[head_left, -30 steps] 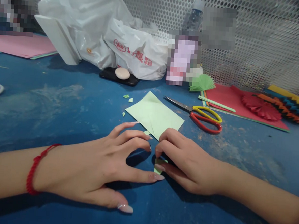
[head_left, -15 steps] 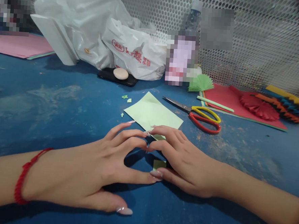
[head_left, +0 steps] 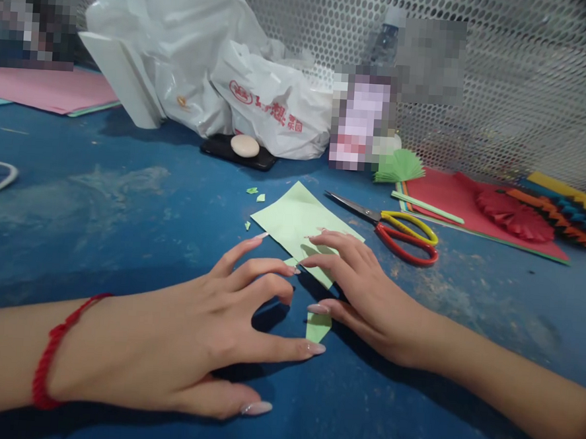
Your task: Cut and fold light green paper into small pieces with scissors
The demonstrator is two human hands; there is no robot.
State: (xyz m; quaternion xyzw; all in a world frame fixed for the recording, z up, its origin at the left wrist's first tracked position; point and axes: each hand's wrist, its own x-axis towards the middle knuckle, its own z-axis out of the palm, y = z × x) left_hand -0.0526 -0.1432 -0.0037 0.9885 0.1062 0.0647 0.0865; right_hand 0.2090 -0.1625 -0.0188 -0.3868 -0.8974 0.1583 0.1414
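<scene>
My left hand (head_left: pixel 227 321), with a red cord at the wrist, lies over the blue table with its fingers spread. Its index fingertip touches the lower edge of a small light green paper piece (head_left: pixel 319 327). My right hand (head_left: pixel 363 290) is also open, its thumb at the top of that piece and its other fingertips over a larger light green sheet (head_left: pixel 298 213). Another bit of green paper (head_left: pixel 292 262) shows at my left middle fingertip. Scissors (head_left: pixel 380 218) with yellow and red handles lie right of the sheet, blades partly apart.
Tiny green scraps (head_left: pixel 260 197) lie left of the sheet. Behind are a black phone-like slab (head_left: pixel 218 147) with a pale oval object (head_left: pixel 245 146), white plastic bags (head_left: pixel 280 106), a green paper fan (head_left: pixel 400 166) and red paper (head_left: pixel 438 189). A white cable (head_left: pixel 10 176) is at the left.
My right hand has moved up and away from my left index fingertip, over the larger sheet. More of the small green piece now shows between the hands. The view has shifted slightly.
</scene>
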